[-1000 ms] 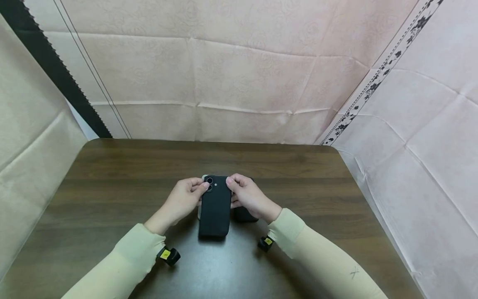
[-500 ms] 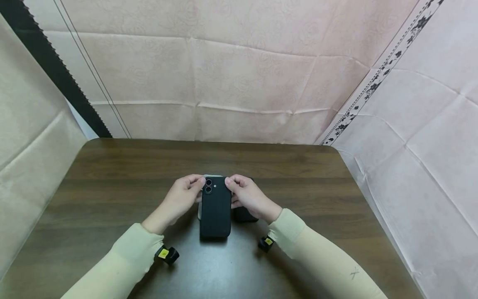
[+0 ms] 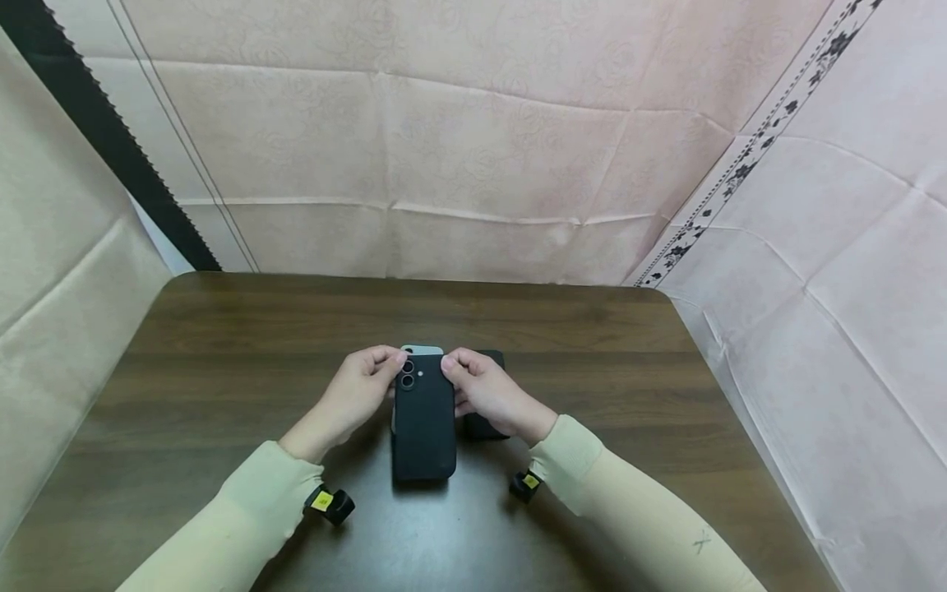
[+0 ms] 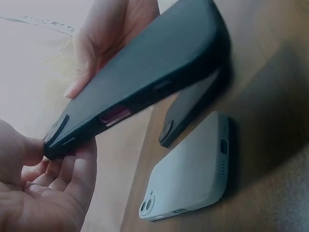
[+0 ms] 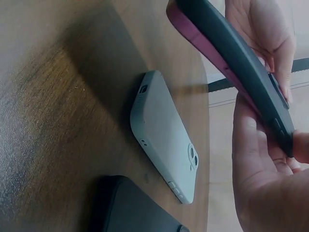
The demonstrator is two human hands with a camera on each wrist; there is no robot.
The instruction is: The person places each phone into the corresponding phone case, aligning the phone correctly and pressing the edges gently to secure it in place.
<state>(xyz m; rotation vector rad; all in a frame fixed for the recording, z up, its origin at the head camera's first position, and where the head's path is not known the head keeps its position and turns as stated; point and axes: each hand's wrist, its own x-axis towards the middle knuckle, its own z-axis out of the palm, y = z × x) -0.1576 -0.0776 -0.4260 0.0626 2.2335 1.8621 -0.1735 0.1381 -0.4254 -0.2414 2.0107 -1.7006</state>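
A black phone case [image 3: 425,427] is held tilted above the table by both hands. A pink phone [image 5: 195,36] shows along its open side in the right wrist view, standing partly out of the case at one end. My left hand [image 3: 351,403] pinches the top left corner beside the camera rings, thumb on the back. At the top right corner my right hand [image 3: 496,395] pinches the edge, fingers underneath. Beneath lies a pale green phone case [image 4: 186,169], camera hole away from me. Next to it, under my right hand, lies a second black phone case [image 5: 140,208].
The brown wooden table [image 3: 244,370] has rounded far corners. Pale cloth [image 3: 481,164] hangs behind it and along both sides. Black wrist cameras [image 3: 336,506] sit at both cuffs of the light sleeves.
The held phone and black case have come slightly toward me, uncovering more of the pale green case's top. My left thumb has slid from the camera rings to the corner.
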